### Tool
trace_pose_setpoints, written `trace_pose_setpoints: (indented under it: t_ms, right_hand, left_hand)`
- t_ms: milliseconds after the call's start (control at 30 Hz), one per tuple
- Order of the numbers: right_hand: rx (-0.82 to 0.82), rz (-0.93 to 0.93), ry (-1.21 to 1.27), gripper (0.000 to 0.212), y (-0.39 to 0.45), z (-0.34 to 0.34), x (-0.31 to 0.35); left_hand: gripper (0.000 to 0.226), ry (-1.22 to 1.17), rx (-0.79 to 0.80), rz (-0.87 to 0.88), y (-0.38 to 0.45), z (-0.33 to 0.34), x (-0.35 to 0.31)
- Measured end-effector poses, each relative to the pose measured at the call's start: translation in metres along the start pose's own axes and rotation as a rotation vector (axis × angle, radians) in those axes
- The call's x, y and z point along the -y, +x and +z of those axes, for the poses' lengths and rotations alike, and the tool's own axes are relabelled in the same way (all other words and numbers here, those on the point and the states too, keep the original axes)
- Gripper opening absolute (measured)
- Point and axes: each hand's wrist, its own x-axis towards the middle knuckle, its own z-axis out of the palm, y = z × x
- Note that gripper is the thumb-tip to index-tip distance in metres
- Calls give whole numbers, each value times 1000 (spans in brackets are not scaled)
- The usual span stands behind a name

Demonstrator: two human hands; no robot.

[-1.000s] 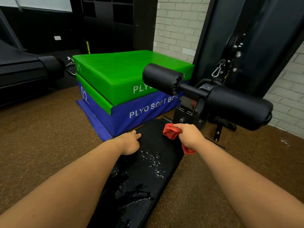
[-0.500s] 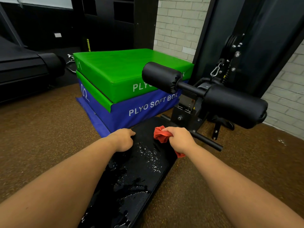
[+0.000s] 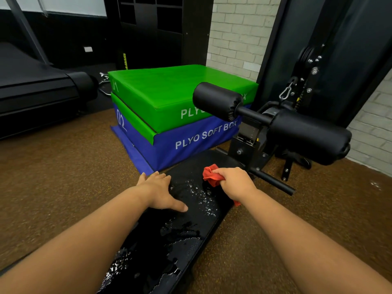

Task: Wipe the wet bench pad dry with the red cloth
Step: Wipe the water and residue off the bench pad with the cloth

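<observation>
R hand grips red cloth; bench pad wet.

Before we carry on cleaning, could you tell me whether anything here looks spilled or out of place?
Yes: water droplets and puddles lie along the black bench pad. The right hand grips the red cloth at its far end.

The cloth is bright red against a glossy black bench pad speckled with shiny water droplets. Behind it there's a green plyo box stacked on a blue one, both with white lettering. The floor is brown with yellowish flecks.
</observation>
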Motion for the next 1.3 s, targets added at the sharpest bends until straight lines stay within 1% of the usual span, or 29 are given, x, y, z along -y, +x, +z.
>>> trace_pose_setpoints:
  t_ms: [67, 167, 233, 333, 400, 500, 633, 733, 800, 833, 867, 900, 967, 1000, 1033, 1100, 1133, 1167, 1200, 1300]
  right_hand:
    - [1, 2, 9, 49, -3, -1, 2]
    - [9, 0, 10, 50, -7, -3, 4]
    - [21, 4, 27, 51, -10, -3, 4]
    - [25, -2, 41, 52, -16, -1, 5]
    - [23, -15, 40, 53, -22, -1, 6]
    - [42, -50, 32, 52, -31, -2, 8]
    - [146, -99, 66, 52, -33, -12, 6]
    - [194, -81, 172, 40, -24, -27, 2]
    - [126, -14, 271, 30, -13, -37, -4]
    - [59, 26, 298, 30, -6, -41, -8]
    - [-14, 62, 295, 32, 1, -44, -13]
    - [-81, 100, 277, 36, 9, -45, -19]
    - [-193, 190, 243, 43, 22, -44, -27]
    - [-234, 235, 239, 45, 27, -42, -30]
    - [-260, 272, 237, 45, 33, -39, -33]
    - [-270, 317, 212, 43, 42, -34, -35]
    - [-257, 323, 195, 41, 48, -30, -36]
    - [-241, 323, 175, 39, 52, -26, -35]
    - [-227, 320, 156, 37, 56, -21, -33]
    - [-207, 308, 145, 33, 68, -13, -24]
  left_hand:
    - [126, -4, 26, -20, -4, 4, -1]
    - [126, -29, 53, -35, -6, 5, -2]
    - [115, -29, 66, -44, -6, 1, -3]
    - [88, -98, 74, -55, -5, -7, -4]
    - [75, -142, 90, -56, -6, -11, -2]
    - [67, -158, 97, -51, -5, -13, 0]
    - [61, -165, 107, -80, -3, -17, -3]
    - [58, -198, 113, -122, -4, -22, -5]
    - [49, -233, 139, -142, -1, -27, -5]
    - [38, -242, 148, -146, 1, -29, -5]
    - [22, -241, 141, -141, 2, -32, -5]
    - [12, -253, 146, -132, 2, -33, -6]
    - [9, -279, 186, -137, 4, -39, -11]
    - [4, -272, 203, -135, 4, -43, -14]
    - [8, -264, 217, -137, 8, -46, -15]
    - [38, -227, 214, -139, 16, -50, -16]
    - [49, -197, 233, -149, 19, -51, -16]
    - [52, -180, 249, -154, 22, -52, -15]
    - [49, -161, 261, -150, 25, -53, -16]
    - [31, -155, 276, -127, 30, -54, -15]
